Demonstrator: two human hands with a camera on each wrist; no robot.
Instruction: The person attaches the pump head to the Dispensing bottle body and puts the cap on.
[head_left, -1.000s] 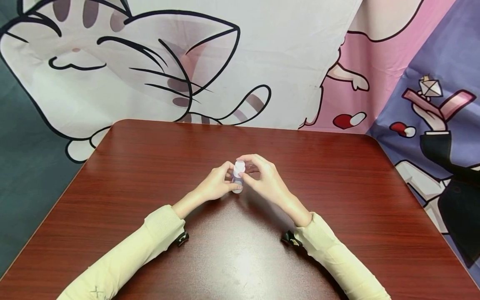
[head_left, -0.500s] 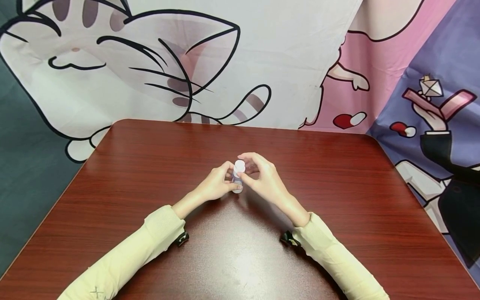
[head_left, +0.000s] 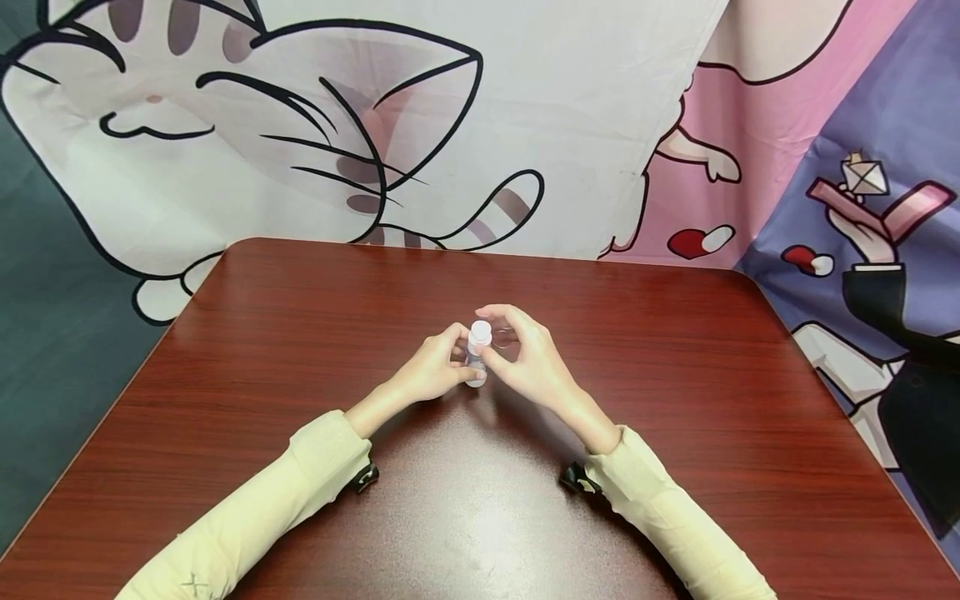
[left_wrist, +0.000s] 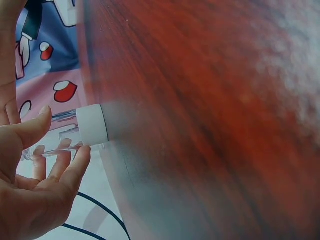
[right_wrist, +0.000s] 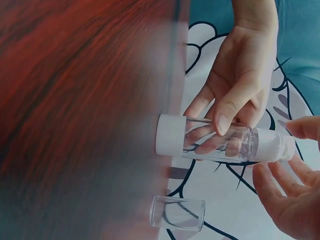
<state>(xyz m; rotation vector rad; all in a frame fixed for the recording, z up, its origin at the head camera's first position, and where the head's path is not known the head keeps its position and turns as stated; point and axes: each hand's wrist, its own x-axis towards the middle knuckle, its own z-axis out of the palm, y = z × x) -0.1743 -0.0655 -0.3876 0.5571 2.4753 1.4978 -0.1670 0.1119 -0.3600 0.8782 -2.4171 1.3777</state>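
Note:
A small clear pump bottle (head_left: pixel 476 364) with a white base and a white top stands upright on the table. Its clear wall and white base show in the left wrist view. My left hand (head_left: pixel 429 367) grips the bottle's body between thumb and fingers. At the white top (right_wrist: pixel 270 145), my right hand (head_left: pixel 531 358) has its curled fingers and thumb on either side. In the right wrist view, a clear cap (right_wrist: pixel 177 213) stands on the table beside the bottle. In the head view that cap lies partly hidden behind my right hand.
The dark red wooden table (head_left: pixel 300 308) has rounded far corners. Behind it hangs a printed cloth (head_left: pixel 570 108) with a cartoon cat. Both cuffs (head_left: pixel 330 446) reach near the wrists, with small black devices (head_left: pixel 365 477) under them.
My right hand's fingertips have risen slightly off the bottle's top, showing more of it, and the clear cap shows more plainly behind that hand. The left hand and bottle stay nearly still.

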